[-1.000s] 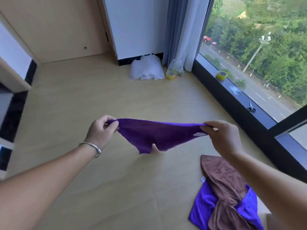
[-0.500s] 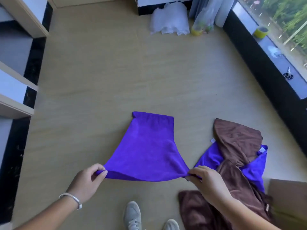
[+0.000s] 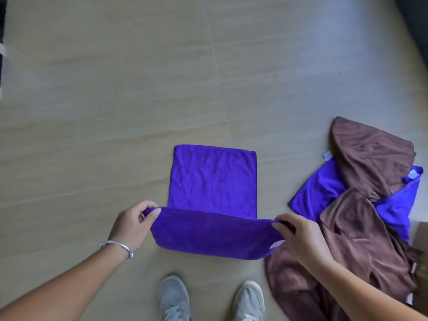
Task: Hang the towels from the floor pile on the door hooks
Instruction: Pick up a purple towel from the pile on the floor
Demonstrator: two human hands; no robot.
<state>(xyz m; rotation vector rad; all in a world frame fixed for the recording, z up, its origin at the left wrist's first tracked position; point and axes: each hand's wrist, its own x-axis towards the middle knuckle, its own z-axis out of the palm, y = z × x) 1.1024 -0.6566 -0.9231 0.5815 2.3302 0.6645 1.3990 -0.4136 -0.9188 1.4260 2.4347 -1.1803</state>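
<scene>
A purple towel (image 3: 213, 181) lies partly flat on the pale floor in front of me, its near part lifted and folded toward me. My left hand (image 3: 133, 225) pinches its left corner, a silver bracelet on that wrist. My right hand (image 3: 301, 239) pinches the right corner. To the right lies the floor pile: brown towels (image 3: 368, 163) tangled with another purple towel (image 3: 317, 195). No door or hooks are in view.
My two grey shoes (image 3: 173, 297) stand at the bottom edge, just behind the towel. A dark strip (image 3: 414, 22) runs along the top right corner. A cardboard-coloured object (image 3: 422, 235) pokes in at the right edge. Bare floor (image 3: 115, 100) stretches beyond the towel.
The view tilted down from the window to the floor. My hands lowered the purple towel, laid its far part flat, and brought the held edge nearer to me.
</scene>
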